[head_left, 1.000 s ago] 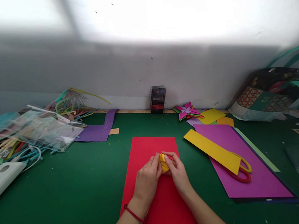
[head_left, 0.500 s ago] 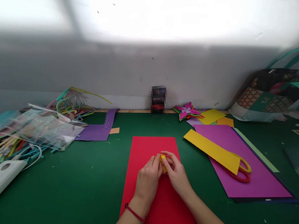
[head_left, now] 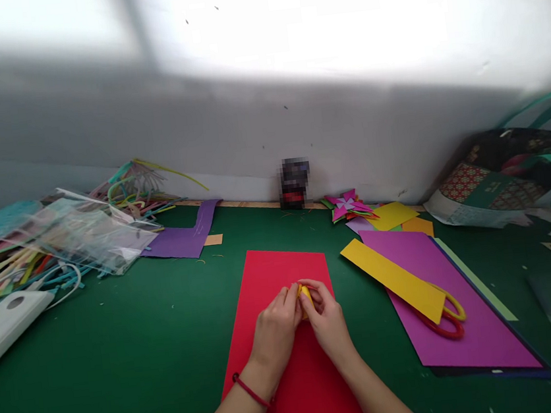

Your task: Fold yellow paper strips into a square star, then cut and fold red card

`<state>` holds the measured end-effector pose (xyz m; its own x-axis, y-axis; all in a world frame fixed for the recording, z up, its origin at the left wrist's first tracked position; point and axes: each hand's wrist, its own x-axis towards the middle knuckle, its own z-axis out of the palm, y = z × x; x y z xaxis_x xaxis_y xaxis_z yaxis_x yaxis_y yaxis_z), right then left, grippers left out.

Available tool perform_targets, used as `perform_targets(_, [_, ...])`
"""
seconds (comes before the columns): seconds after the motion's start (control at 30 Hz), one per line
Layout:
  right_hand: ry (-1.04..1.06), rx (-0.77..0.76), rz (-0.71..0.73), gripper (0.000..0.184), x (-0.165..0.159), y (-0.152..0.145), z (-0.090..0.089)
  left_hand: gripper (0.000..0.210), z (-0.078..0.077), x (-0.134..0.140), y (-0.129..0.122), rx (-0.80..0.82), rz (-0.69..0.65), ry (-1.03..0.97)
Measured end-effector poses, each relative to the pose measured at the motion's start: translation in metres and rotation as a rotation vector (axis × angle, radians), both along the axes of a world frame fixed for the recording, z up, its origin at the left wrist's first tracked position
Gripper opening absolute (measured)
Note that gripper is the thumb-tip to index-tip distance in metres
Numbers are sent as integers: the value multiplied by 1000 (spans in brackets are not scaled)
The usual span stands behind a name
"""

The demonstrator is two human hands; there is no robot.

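Note:
A small piece of folded yellow paper (head_left: pixel 307 294) is pinched between my two hands, mostly covered by the fingers. My left hand (head_left: pixel 275 324) grips it from the left, with a dark red cord bracelet on that wrist. From the right, my right hand (head_left: pixel 324 315) holds it with thumb and fingers closed around it. Both hands are above a long red sheet of paper (head_left: pixel 282 268) that lies lengthwise in front of me. How the yellow piece is folded cannot be made out.
Right of the red sheet, a yellow strip (head_left: pixel 388 276) and scissors (head_left: pixel 455 325) lie on purple sheets (head_left: pixel 474 336). Pink folded stars (head_left: pixel 347 205) sit by the wall. Left are cut purple paper (head_left: pixel 175 243), a plastic bag (head_left: pixel 109 235), pipe cleaners (head_left: pixel 129 193) and a white power strip (head_left: pixel 8 326). A bag (head_left: pixel 482 186) stands far right.
The yellow paper has turned slightly between my fingers and shows a narrower shape. Both hands stay in nearly the same place; the whole view has shifted a little.

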<state>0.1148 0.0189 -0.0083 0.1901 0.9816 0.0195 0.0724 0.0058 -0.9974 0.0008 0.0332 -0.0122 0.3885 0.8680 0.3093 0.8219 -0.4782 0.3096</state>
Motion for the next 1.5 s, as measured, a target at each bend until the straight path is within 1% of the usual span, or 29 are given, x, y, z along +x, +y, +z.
perform_targets(0.13, [-91, -16, -40, 21, -2, -2, -1, 31, -1, 0, 0, 24, 9, 27])
perform_targets(0.23, [-97, -23, -71, 19, -3, -2, -4, 31, -1, 0, -1, 24, 7, 40])
perform_targets(0.37, [30, -40, -75, 21, -4, 0, -9, 31, -1, 0, -1, 17, 8, 46])
perform_targets(0.5, [221, -70, -16, 29, -2, 1, -9, 31, -2, 0, -1, 11, 9, 26])
perform_targets(0.57, [272, -95, 10, 33, -1, 2, -7, 31, -2, 0, -1, 10, 3, 6])
perform_targets(0.7, [285, -134, -2, 32, 0, 3, -5, 32, -2, 0, -1, 23, 1, -11])
perform_targets(0.9, [241, -128, 11, 29, 1, 3, -6, 31, -2, 2, -2, 24, 9, 8])
perform_targets(1.0, [238, -138, 1, 27, 2, 3, -7, 31, -3, 1, -2, 7, 0, -21])
perform_targets(1.07, [262, -142, -13, 27, 3, 3, -7, 31, -3, 0, -2, -24, -11, -92])
perform_targets(1.13, [295, -125, -38, 26, 4, 4, -8, 31, -2, -1, 0, -99, -8, -252])
perform_targets(1.2, [340, -98, -43, 26, 4, 6, -9, 33, 0, -2, 5, -208, 37, -501])
perform_targets(1.27, [378, -85, -12, 27, 5, 8, -9, 35, 0, -3, 11, -324, 110, -764])
perform_targets(1.3, [387, -86, 12, 27, 5, 9, -9, 35, 0, -4, 14, -392, 118, -861])
perform_targets(1.33, [388, -90, 35, 28, 5, 9, -9, 35, -1, -4, 17, -462, 107, -928])
perform_targets(1.4, [390, -98, 72, 28, 6, 10, -7, 33, -3, -6, 23, -588, 54, -992])
perform_targets(1.5, [406, -130, 109, 31, 10, 11, -2, 34, -3, -8, 27, -697, 30, -1061])
